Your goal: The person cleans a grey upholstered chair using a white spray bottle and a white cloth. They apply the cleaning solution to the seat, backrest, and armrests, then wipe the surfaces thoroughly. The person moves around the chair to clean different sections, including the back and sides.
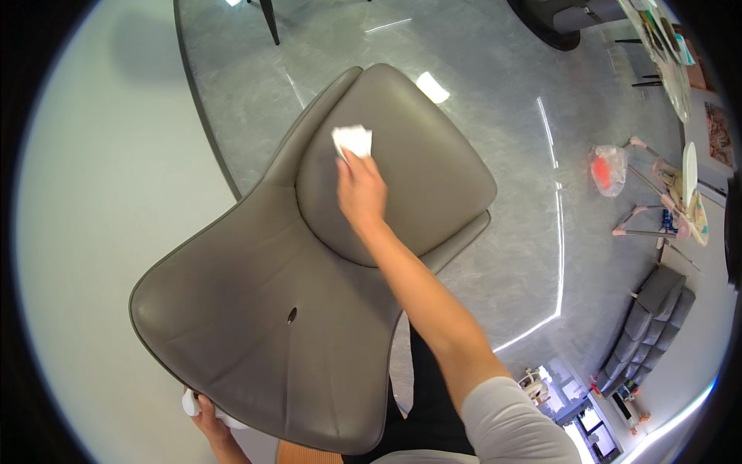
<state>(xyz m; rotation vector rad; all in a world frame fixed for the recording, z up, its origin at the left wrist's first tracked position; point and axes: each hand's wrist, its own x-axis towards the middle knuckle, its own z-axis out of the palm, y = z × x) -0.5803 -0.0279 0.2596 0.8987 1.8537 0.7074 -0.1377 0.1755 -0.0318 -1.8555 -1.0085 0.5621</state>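
A taupe leather-look chair (232, 290) with a curved backrest and a thick seat cushion (429, 174) fills the middle of the view. A small oval emblem (292, 315) sits on its backrest. My right hand (364, 188) reaches over the chair to the seat and pinches a folded white wipe or tissue (352, 139) against the cushion's left part. At the lower left, my left hand (211, 423) grips a white plastic bottle (190, 403) beside the backrest's outer edge. The backrest hides most of the bottle and some of the fingers.
Glossy grey floor (504, 249) surrounds the chair, with a pale wall (104, 232) close on the left. To the right stand a pink-legged high chair (675, 209), a plastic bag (608, 171) and a grey sofa (649, 325). A table edge (666, 75) shows at upper right.
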